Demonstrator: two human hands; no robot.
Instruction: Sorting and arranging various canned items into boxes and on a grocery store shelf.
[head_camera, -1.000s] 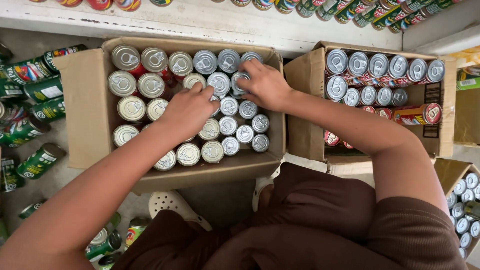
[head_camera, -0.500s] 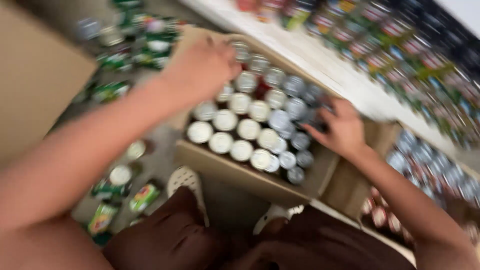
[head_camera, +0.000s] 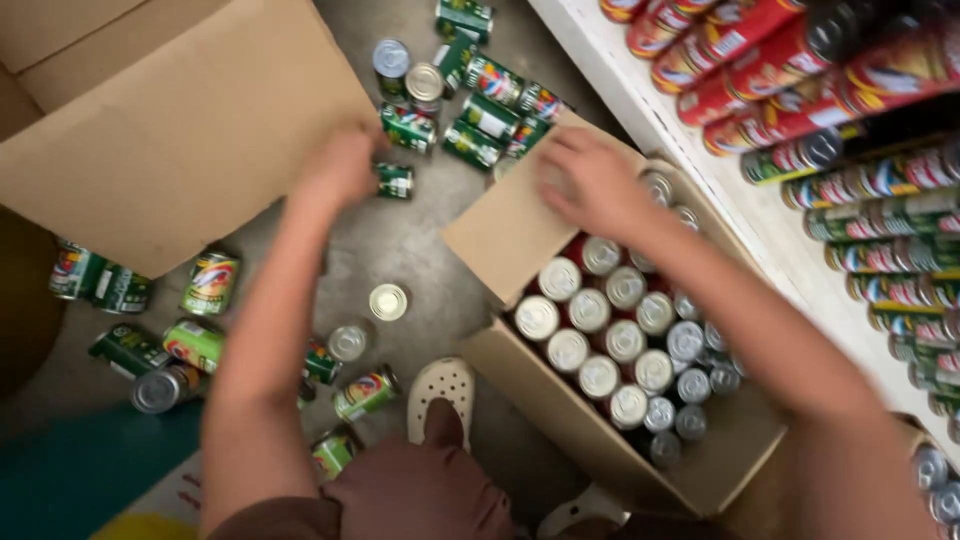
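Observation:
My left hand (head_camera: 342, 168) reaches out over the floor and closes on a small green can (head_camera: 394, 180) lying on its side. My right hand (head_camera: 590, 180) rests on the raised flap at the far end of a cardboard box (head_camera: 560, 400) packed with upright silver-topped cans (head_camera: 600, 330). Its fingers are spread flat on the flap and hold nothing.
Green cans (head_camera: 480, 100) lie scattered on the concrete floor at the top and lower left. A large empty cardboard box (head_camera: 170, 130) lies at the upper left. A white shelf (head_camera: 700, 160) stocked with red and green cans runs along the right. My white clog (head_camera: 440, 395) stands beside the box.
The view has swung left. My left hand left the cans in the box and went out to a green can on the floor. My right hand moved to the box flap.

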